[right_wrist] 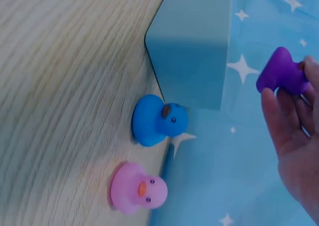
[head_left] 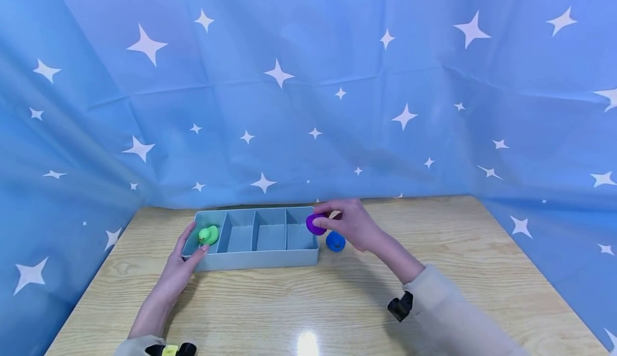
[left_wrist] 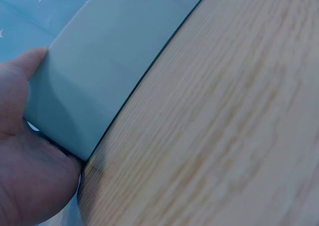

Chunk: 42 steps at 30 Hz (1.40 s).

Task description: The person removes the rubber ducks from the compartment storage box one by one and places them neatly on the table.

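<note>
A grey-blue divided box (head_left: 260, 259) stands on the table, with a green rubber duck (head_left: 208, 235) in its leftmost compartment. My left hand (head_left: 179, 267) grips the left end of the box, its thumb at the front rim; in the left wrist view the thumb lies against the front wall. Over the box's right end, my right hand (head_left: 351, 226) pinches a purple rubber duck (right_wrist: 280, 72) between thumb and fingers, above the rim. Just right of the box sits a blue rubber duck (head_left: 335, 242), partly below that hand. Beside it is a pink rubber duck (right_wrist: 135, 188), seen only in the right wrist view.
The wooden table (head_left: 270, 308) reaches back to a blue star-patterned curtain (head_left: 308, 104), which also hangs at both sides. Dividers split the box into several compartments; those right of the green duck show bare floors.
</note>
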Available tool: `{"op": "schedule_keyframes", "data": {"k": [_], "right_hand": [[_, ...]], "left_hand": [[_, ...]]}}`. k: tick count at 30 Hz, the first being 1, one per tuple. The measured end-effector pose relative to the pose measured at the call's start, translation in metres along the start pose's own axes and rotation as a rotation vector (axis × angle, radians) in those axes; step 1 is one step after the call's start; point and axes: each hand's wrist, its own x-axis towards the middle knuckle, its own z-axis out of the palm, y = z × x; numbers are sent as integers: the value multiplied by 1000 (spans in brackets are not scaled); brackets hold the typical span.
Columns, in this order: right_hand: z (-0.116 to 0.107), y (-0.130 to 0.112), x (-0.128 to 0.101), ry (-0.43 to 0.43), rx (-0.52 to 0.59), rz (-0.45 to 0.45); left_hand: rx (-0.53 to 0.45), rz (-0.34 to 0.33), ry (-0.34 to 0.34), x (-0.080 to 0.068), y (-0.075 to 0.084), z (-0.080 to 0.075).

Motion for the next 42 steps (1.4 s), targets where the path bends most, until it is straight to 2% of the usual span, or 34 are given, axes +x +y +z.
{"op": "schedule_keyframes", "data": {"k": [7,10,15,21,34,42], "right_hand": [[-16,9,-10,32,-89,-42],[-24,16,-15,51,-125,-19],[-37,27,-23,77,-124,28],[-47,37,-31,103,-120,28],[-66,54,-48,146,-154,98],[-77,64,-55,177,-187,69]], "left_hand": [[6,2,-3,-1,1,1],[8,0,-3,-1,1,1],[10,-1,-3,-2,1,1],[-2,-5,-2,-2,1,0],[-10,-1,-5,-2,1,-1],[-22,2,-9,-2,2,1]]}}
